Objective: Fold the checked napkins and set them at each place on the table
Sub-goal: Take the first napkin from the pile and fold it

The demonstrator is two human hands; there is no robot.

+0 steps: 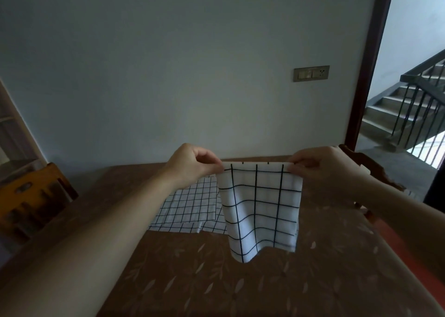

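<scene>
I see my left hand and right hand raised over the desk, each with its fingers pinched on a top corner of a checked napkin, which hangs doubled in the air between them; more checked napkins lie flat on the brown flowered desk just behind it, with a wooden chair at the left edge

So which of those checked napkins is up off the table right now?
The napkin pinched by its top corners between the left hand and right hand. It hangs in the air; the other checked napkins lie flat on the table.
</scene>
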